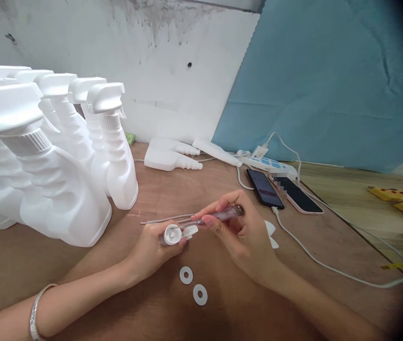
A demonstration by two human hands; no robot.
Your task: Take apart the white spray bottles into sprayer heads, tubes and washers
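My left hand (153,248) is closed around a white spray trigger head (176,234), its round cap opening turned up and its thin clear dip tube (165,219) pointing left. My right hand (238,232) pinches a small screwdriver with a clear handle (224,214), its tip at the trigger head. Two white ring washers (186,275) (200,294) lie flat on the brown table (222,317) just in front of my hands.
Several white spray bottles with triggers (116,151) stand at the left. Two capless bottles (171,161) lie at the back. Two phones (265,188) (299,195) charge from a white power strip (268,165); a white cable (329,269) runs right. Yellow objects (396,194) lie far right.
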